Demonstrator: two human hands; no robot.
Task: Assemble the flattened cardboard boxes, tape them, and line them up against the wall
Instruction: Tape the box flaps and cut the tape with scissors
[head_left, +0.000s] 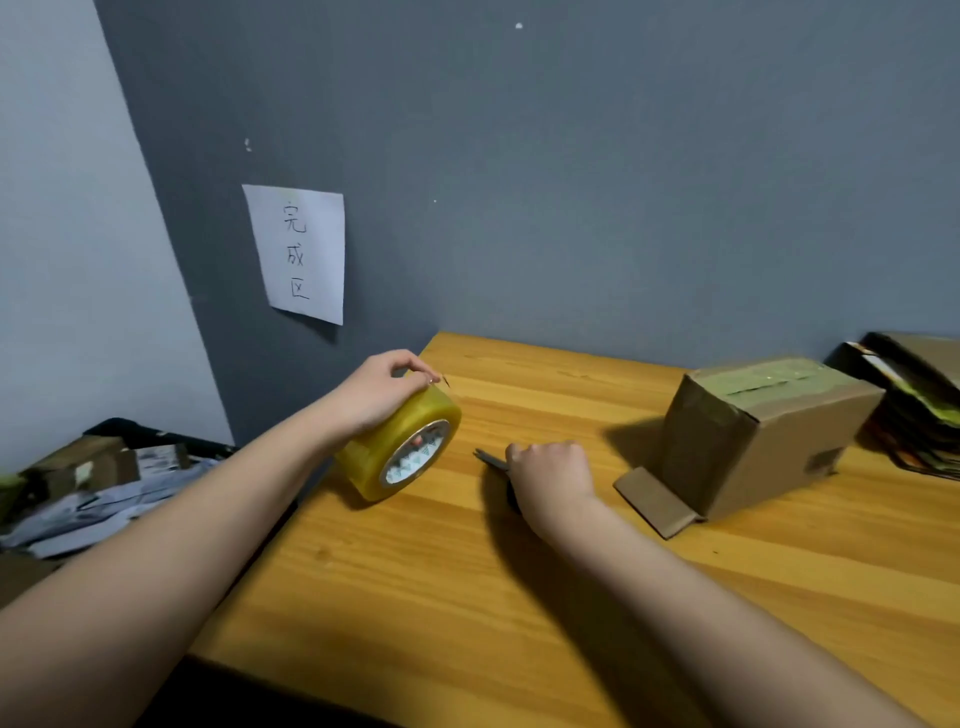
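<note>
We see the cardboard box (753, 436) standing on the wooden table (519, 597) toward its right side, near the grey wall (571, 182), its top sealed with tape and one flap lying loose on the tabletop at its base. Behind it on the right, a stack of flattened boxes (914, 400) leans at the wall. Our left hand (379, 395) grips the roll of yellowish tape (405, 447) at the table's left edge. Our right hand (550, 478) is curled around scissors (491, 460), whose dark tips poke out leftward. A paper sign (298, 252) hangs on the wall, and clutter (93, 483) lies left of the table.
</note>
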